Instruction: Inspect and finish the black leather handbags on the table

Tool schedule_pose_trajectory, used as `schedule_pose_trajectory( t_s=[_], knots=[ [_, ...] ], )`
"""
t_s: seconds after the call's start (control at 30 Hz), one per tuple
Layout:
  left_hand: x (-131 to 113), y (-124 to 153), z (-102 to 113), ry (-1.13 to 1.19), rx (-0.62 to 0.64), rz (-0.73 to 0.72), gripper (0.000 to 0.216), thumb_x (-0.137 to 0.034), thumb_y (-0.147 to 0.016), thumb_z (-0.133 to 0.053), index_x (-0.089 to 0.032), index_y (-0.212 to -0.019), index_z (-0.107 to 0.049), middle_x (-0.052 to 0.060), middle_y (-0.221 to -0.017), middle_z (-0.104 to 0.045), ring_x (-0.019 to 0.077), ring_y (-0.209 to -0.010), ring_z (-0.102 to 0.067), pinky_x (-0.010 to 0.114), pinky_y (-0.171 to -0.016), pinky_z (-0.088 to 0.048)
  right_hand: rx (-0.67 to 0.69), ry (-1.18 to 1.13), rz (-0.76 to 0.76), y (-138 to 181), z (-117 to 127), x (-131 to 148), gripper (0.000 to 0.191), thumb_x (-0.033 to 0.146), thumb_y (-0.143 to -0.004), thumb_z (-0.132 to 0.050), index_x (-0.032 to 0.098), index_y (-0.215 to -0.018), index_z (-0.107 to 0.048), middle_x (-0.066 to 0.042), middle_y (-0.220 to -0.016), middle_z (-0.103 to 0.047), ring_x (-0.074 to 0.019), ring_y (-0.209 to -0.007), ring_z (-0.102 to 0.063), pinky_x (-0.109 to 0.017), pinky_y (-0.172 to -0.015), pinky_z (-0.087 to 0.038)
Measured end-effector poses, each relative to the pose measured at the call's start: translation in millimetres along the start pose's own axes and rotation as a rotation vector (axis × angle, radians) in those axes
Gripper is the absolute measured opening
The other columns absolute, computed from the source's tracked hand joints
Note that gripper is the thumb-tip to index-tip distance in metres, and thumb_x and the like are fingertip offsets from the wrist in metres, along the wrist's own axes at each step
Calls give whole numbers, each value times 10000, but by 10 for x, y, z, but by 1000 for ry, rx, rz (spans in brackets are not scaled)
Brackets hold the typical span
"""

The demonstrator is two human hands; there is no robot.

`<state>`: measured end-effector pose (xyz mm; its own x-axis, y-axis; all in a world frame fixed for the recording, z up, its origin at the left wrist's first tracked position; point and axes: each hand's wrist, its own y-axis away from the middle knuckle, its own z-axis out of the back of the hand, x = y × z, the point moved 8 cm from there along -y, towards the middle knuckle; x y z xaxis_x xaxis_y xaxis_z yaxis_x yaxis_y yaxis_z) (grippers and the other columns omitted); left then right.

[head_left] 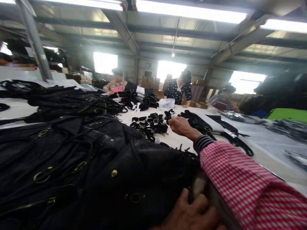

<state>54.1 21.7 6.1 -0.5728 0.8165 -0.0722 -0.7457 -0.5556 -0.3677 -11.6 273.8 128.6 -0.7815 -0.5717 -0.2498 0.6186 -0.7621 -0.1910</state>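
Note:
My right hand, at the end of a red-and-white checked sleeve, reaches across the table to a heap of black straps with gold buckles. Its fingers are closed on a strap at the heap's right edge; the fingertips are partly hidden. Low in the view, my left hand is bent around the near right edge of a black bag with gold studs and buckles. Blur and shadow hide part of that grip. A pale blurred thing shows just beyond its fingers.
More black bags are piled to the left. Past the straps lie a clear plastic packet and another black bag. Plastic sheeting covers the table's right side. Several people stand or sit around the far side, one in a dotted top.

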Motion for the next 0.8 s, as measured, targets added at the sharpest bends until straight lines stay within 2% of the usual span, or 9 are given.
schedule_pose_trajectory(
  t_s=[0.07,0.17,0.23,0.3,0.43,0.53,0.6,0.73,0.8],
  knots=[
    [-101,6,204,-3,-11,-50,202,-361,-1049,-394,-231,-1106,-538,34,-1085,-661,236,-1062,-551,454,-878,-485,-23,38,-64,487,347,-310,246,216,-933,-519,169,-964,-759,-139,-1070,-704,-254,-928,-662,-302,-721,-399],
    [-143,24,369,29,15,2,98,-268,-1025,-426,-221,-1056,-507,27,-1092,-627,237,-1074,-502,520,-968,-411,-55,45,-150,1437,837,-699,227,271,-914,-546,196,-928,-760,-84,-990,-706,-216,-859,-631,-293,-688,-353],
    [-171,18,406,23,42,7,105,-215,-1024,-404,-226,-1040,-507,25,-1090,-613,243,-1072,-487,521,-957,-383,-37,19,-184,2119,1047,-837,193,273,-888,-576,203,-875,-755,-52,-913,-693,-185,-792,-605,-285,-667,-330],
    [-189,-2,395,-5,95,7,130,-210,-1030,-391,-221,-1019,-519,32,-1077,-607,251,-1061,-481,497,-910,-372,10,13,-221,2764,1121,-890,168,250,-881,-586,203,-846,-744,-40,-888,-679,-164,-752,-588,-278,-644,-312],
    [-175,-28,358,-46,154,26,163,-236,-1041,-399,-210,-985,-550,35,-1033,-608,258,-1043,-485,457,-852,-334,59,185,-302,3768,973,-854,213,222,-955,-524,185,-883,-722,-68,-950,-667,-142,-666,-561,-277,-582,-258],
    [-145,-20,363,-54,95,16,176,-252,-1052,-401,-221,-1001,-566,21,-1033,-617,247,-1039,-490,438,-853,-304,34,361,-330,4244,738,-820,221,185,-974,-491,169,-927,-706,-109,-1062,-663,-137,-615,-555,-284,-534,-219],
    [-128,-3,357,-43,69,2,177,-274,-1056,-406,-227,-1010,-571,14,-1030,-620,238,-1032,-493,422,-849,-294,1,406,-316,4489,549,-831,218,125,-958,-488,167,-943,-701,-130,-1130,-660,-154,-658,-600,-278,-526,-252],
    [-108,29,346,-15,69,3,185,-292,-1065,-407,-237,-1022,-578,4,-1047,-629,217,-1010,-497,401,-855,-289,29,245,-208,4919,90,-944,329,-28,-880,-447,163,-983,-694,-153,-1262,-645,-191,-865,-685,-256,-631,-422],
    [-101,39,348,-18,67,14,188,-279,-1068,-403,-240,-1032,-584,-1,-1067,-636,209,-1017,-499,394,-867,-292,87,92,-244,5112,-75,-1085,308,0,-895,-448,177,-949,-693,-132,-1285,-641,-173,-838,-686,-259,-661,-460]
  ],
)
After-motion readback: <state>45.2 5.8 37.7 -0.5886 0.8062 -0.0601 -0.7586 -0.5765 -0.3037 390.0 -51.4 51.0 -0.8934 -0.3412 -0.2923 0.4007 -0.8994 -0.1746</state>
